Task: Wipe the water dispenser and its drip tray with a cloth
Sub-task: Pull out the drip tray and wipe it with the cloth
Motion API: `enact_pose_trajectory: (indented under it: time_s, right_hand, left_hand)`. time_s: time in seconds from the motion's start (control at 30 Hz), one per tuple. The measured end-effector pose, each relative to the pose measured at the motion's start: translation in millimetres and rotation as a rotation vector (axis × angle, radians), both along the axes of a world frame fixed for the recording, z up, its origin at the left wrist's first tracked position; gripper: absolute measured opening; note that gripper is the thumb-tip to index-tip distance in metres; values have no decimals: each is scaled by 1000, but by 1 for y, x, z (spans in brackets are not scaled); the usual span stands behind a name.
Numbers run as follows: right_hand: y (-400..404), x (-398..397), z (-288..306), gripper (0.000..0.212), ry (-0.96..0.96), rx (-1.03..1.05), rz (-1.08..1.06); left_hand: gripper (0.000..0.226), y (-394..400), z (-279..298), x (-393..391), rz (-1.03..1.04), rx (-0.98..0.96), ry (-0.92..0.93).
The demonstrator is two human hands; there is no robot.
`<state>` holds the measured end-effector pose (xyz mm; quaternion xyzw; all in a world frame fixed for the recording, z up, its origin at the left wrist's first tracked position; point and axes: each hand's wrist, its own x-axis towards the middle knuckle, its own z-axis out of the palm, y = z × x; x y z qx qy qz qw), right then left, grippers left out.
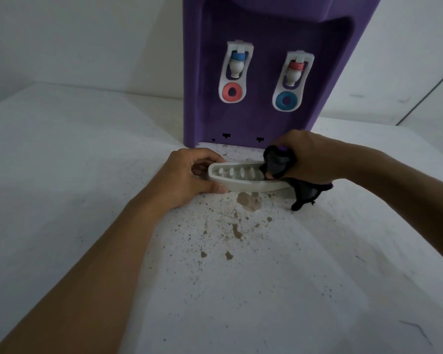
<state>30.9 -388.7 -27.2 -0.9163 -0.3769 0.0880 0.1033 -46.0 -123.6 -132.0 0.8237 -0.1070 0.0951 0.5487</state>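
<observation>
Left hand [189,175] gripping the left end of the white drip tray [243,178], right hand [307,159] clutching a dark cloth [279,162] — pressed on the tray's right end, purple water dispenser [266,72] just behind, stained counter [241,251].

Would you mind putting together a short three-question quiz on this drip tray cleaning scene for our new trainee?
1. True or false: the drip tray is still mounted on the purple dispenser.
2. Which hand grips the dark cloth? A) left hand B) right hand C) neither
3. Fill in: the ring under the left tap is ___ in colour.

Key:
1. False; it sits on the stained counter in front of the dispenser, steadied at its left end by the left hand.
2. B; it presses the cloth onto the tray's right end.
3. Red.
</observation>
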Motion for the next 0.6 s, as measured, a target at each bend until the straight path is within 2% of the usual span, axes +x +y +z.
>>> enact_pose_trajectory:
  time_s: [0.1,0.23,0.47,0.6]
  right_hand:
    - [5,-4,-2,20,-35,24,26]
    - [4,-3,0,24,4,56,-45]
    - [3,2,13,20,-91,-147,36]
    - [5,-1,11,33,-109,-138,69]
  left_hand:
    - [56,0,-1,1,-6,8,-11]
    - [58,0,-1,0,-13,4,-21]
    - [57,-1,1,1,-4,-13,12]
    - [56,-2,1,1,-4,-29,8]
